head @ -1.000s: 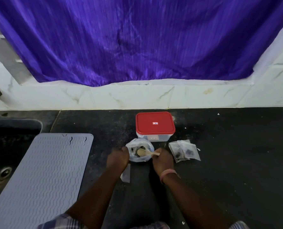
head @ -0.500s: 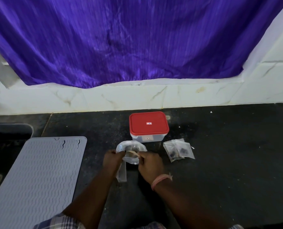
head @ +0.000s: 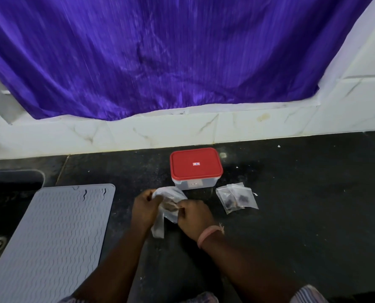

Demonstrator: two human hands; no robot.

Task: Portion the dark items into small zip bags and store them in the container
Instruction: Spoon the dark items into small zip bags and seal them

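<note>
Your left hand [head: 146,206] and right hand [head: 194,212] both pinch limp, crinkly plastic bag [head: 169,199]. Light, slippery film: grip near mouth edge, support contents.

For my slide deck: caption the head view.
Both hands, left hand and right hand, grip a clear bag before the red-lidded container.

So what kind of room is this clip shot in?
Most likely a home kitchen. A dark stone counter runs along a white marble-look tiled wall, a sink with a drain is set into it at the left, and a grey ribbed mat lies beside the sink.
</note>
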